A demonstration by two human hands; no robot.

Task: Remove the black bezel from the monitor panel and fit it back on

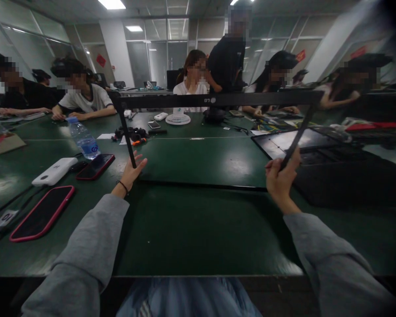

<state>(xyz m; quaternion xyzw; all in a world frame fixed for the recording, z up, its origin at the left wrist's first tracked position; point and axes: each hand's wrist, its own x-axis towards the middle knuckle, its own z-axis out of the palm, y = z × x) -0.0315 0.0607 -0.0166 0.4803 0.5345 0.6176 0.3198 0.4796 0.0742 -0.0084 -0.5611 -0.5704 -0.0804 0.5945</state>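
A thin black rectangular screen bezel stands raised over the green table, with small pale lettering on its top bar. The table shows through its open middle. My left hand grips the bezel's left side bar, the thumb apart from the other fingers. On the opposite side bar, my right hand is closed around it. Behind my right hand lies a flat panel with a glossy pale surface. A large dark panel or casing rests to the right of that hand.
To the left are a water bottle, a white power bank, a dark phone and a red-edged phone beside cables. Further back sit a white fan and black gear. Several people are around the table.
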